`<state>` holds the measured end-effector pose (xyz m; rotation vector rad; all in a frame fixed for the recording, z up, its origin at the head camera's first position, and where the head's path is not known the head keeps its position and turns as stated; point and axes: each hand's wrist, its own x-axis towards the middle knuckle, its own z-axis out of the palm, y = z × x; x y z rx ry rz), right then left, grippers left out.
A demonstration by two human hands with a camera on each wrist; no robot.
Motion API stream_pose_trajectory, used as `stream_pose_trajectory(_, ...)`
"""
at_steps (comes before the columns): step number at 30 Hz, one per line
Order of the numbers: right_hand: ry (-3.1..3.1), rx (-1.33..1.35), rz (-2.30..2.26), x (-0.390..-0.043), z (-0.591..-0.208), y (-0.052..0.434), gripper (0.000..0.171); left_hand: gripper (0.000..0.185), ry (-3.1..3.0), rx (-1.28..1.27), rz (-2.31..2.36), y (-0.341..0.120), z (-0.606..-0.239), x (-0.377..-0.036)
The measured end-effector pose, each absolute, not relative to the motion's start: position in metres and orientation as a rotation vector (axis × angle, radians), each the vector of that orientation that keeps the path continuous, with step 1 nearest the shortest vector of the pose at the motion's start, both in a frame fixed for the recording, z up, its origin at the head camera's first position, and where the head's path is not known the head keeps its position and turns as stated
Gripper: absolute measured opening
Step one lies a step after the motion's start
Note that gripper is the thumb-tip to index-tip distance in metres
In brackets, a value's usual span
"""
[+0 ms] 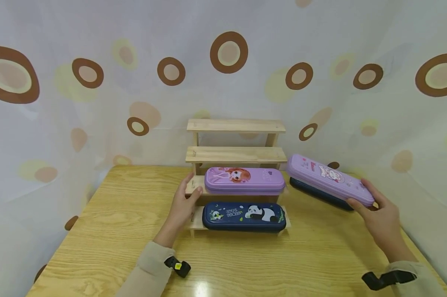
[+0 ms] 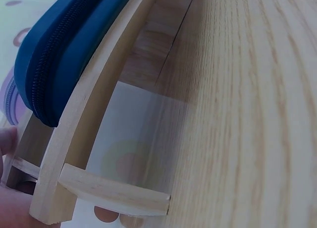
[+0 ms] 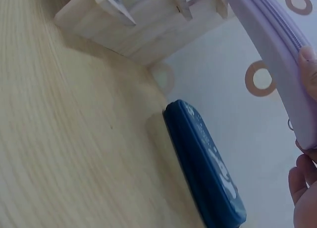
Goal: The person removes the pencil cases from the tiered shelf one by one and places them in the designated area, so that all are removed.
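My right hand (image 1: 384,216) grips the right end of a lilac pencil case (image 1: 331,177) with a white rabbit picture. The case is raised and tilted, its left end close to the stepped wooden rack (image 1: 236,154). Below it, a dark blue pencil case (image 3: 203,163) lies on the table, partly hidden in the head view. My left hand (image 1: 182,206) holds the left end of the rack's third step down, thumb at the front. On that step sits a purple pencil case (image 1: 245,180) with a girl picture. A navy panda pencil case (image 1: 244,217) lies on the lowest step.
The rack stands at the back of a wood-grain table (image 1: 134,222), its upper two steps bare. A white curtain (image 1: 108,99) with brown rings hangs behind and on both sides. Table surface shows in front of and left of the rack.
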<state>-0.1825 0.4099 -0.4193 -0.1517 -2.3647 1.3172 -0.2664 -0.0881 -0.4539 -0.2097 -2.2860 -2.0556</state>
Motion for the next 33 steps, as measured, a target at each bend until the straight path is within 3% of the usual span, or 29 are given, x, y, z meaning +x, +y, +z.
stream_pose_trajectory(17, -2.536, -0.239, 1.109, -0.182, -0.459, 0.436, 0.075, 0.058, -2.260, -0.235, -2.072, -0.086, -0.455, -0.268)
stream_pose_trajectory(25, -2.619, -0.275, 1.138, -0.184, -0.467, 0.431, 0.081, 0.059, -2.310, -0.238, -2.075, -0.085, -0.423, -0.247)
stream_pose_trajectory(33, -2.658, -0.279, 1.116, -0.186, -0.474, 0.429, 0.085, 0.059, -2.311, -0.223, -2.078, -0.086, -0.423, -0.246)
